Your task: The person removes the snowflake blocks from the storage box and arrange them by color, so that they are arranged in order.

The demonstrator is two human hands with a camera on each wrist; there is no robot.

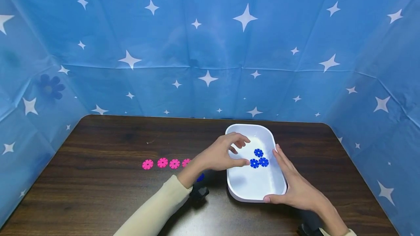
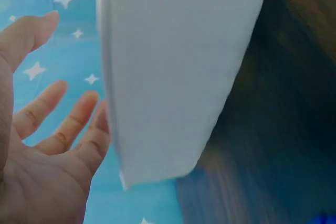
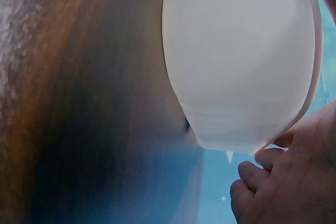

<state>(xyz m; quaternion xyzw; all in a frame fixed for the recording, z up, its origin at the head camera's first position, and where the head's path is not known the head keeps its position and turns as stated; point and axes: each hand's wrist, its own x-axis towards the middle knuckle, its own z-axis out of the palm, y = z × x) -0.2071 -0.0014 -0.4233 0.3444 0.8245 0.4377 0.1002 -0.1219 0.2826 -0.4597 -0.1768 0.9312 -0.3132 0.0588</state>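
A white tray point(image 1: 249, 127) stands on the dark wooden table point(image 1: 108, 192), right of centre. Three blue flower-shaped discs point(image 1: 258, 157) lie clustered inside it. My left hand point(image 1: 244, 152) hovers over the tray's left part with loosely curved fingers and nothing between them; the left wrist view shows the left hand point(image 2: 58, 93) relaxed beside the tray's wall point(image 2: 173, 66). My right hand point(image 1: 279, 176) grips the tray's right rim, thumb on the near corner. In the right wrist view the right hand point(image 3: 278, 171) curls under the tray's rim point(image 3: 241, 61).
Several pink discs point(image 1: 162, 162) lie in a row left of the tray. One more blue disc point(image 1: 201, 177) shows partly under my left wrist. Blue star-patterned cloth point(image 1: 210, 46) walls the table at the back and both sides.
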